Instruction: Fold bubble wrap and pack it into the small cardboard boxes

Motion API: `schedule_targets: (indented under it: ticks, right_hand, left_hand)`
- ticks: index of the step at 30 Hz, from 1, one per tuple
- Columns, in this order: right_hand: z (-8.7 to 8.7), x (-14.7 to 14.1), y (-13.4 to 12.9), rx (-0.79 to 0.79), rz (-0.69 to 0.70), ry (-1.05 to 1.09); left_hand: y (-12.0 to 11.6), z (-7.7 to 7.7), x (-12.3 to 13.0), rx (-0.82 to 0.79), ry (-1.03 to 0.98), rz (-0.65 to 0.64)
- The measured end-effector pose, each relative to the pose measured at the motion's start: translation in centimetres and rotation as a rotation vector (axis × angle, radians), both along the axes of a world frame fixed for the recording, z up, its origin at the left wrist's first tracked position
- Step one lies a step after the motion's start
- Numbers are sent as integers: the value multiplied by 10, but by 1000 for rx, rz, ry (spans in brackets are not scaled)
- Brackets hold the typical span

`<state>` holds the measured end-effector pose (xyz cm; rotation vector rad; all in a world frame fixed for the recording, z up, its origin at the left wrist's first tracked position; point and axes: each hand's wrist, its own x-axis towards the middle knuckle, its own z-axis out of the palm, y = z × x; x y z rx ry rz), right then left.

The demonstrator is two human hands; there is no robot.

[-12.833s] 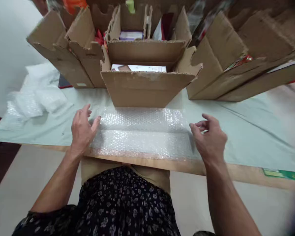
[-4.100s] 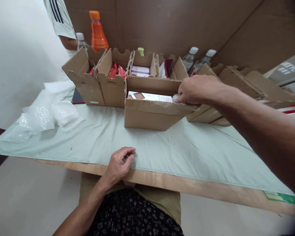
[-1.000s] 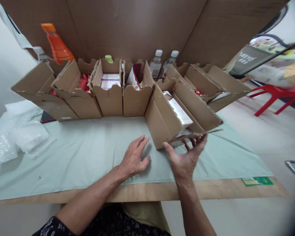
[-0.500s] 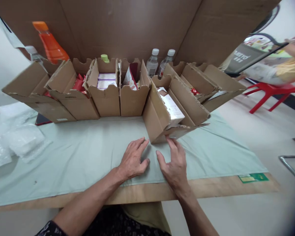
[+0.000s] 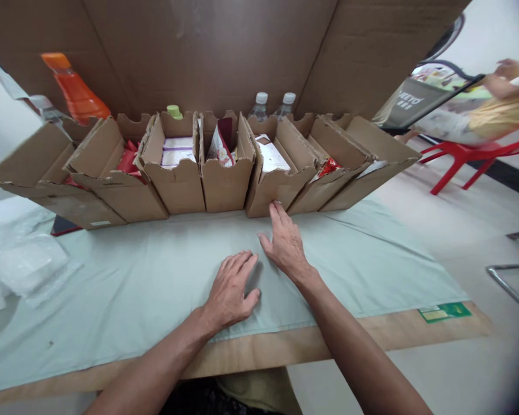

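Carton (image 5: 262,193) between boxes (image 5: 225,193), bottles (image 5: 259,108) behind; right hand (image 5: 286,242) open against its front, left hand (image 5: 231,291) open.

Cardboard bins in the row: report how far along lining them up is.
Looks done: seven open cardboard bins stand side by side. In hand: the right hand touches the front of the bin holding a white carton; the left hand, empty, is over the green cloth. Left: perhaps a final nudge; no wide gap shows.
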<state>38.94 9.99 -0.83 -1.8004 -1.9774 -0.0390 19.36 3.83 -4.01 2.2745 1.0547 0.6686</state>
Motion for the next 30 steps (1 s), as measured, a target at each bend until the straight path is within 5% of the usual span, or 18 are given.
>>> schedule_targets:
  ticks: [10,13,18,24,27,30]
  right_hand:
    - [-24,11,3,137,80,128]
    - [-20,6,-3,189,132,189]
    - [32,-23,1,230,260,343]
    - [113,-65,68,57,127,167]
    - [127,-74,84,-18,13,69]
    - [122,-72,59,52,42,107]
  left_hand:
    - [-2,-3,1,60,15,-7]
    - [-3,-1,3,61,13,-1]
    - [-3,0,5,52,-27,9]
    - [7,3,0,19,-303,235]
    - [17,12,-9,-25,-454,429]
    - [31,22,-23,-82,-632,629]
